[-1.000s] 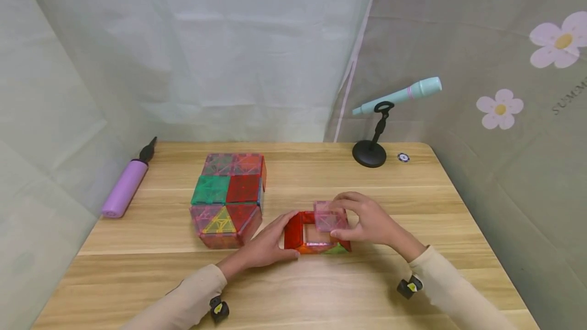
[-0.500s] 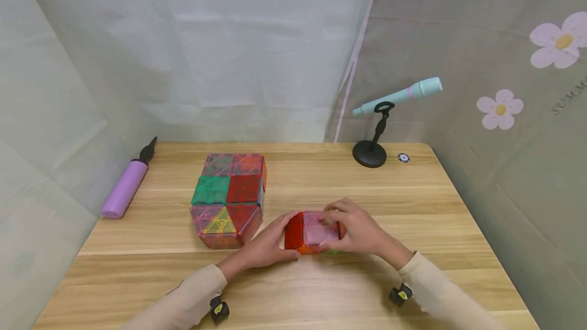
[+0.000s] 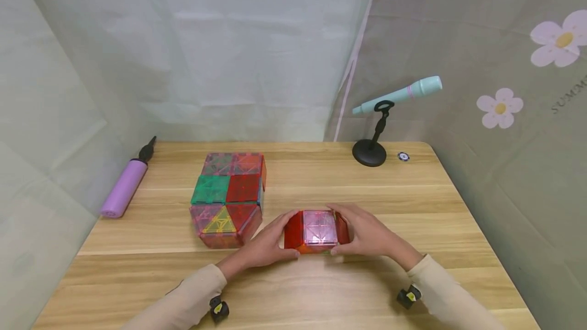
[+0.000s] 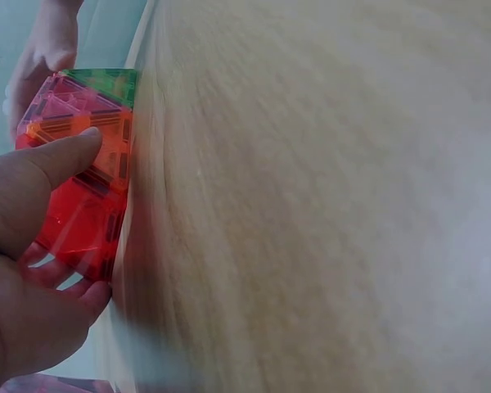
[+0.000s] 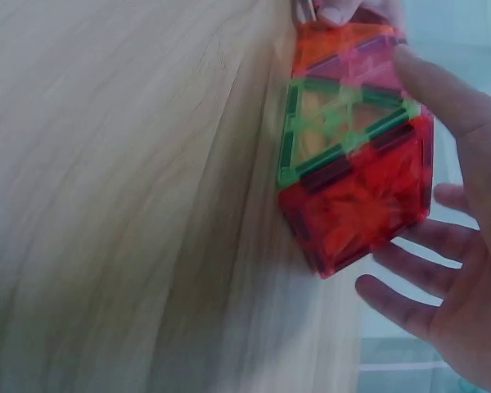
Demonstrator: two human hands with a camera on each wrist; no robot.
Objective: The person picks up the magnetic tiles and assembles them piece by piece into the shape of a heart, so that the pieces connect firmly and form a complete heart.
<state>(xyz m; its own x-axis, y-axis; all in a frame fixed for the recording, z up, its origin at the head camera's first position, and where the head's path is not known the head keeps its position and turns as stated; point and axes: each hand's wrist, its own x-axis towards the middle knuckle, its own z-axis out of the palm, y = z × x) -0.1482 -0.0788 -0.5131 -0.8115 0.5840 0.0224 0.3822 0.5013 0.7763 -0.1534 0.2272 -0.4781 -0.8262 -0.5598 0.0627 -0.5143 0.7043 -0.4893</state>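
On the table in front of me sits a small box of translucent magnetic tiles (image 3: 320, 228), with a pink square on top and red sloping ends. My left hand (image 3: 269, 244) grips its left end, the thumb on the orange front tile (image 4: 110, 151) and the fingers behind. Around the right end curves my right hand (image 3: 367, 232), thumb at the front corner and index finger at the back. In the right wrist view a green triangle tile (image 5: 335, 123) and a red end tile (image 5: 364, 205) show, the lower fingers spread beside the red one.
A larger magnetic-tile block (image 3: 229, 200) stands to the left of my hands. A purple hand pump (image 3: 125, 187) lies at the table's left edge. At the back right are a light-blue microphone (image 3: 403, 94) on a black stand (image 3: 369, 153) and a small round chip (image 3: 403, 157).
The pink square tile has come down from my right hand onto the box's top. My right hand let go of it and moved to the right end. The left hand stayed put.
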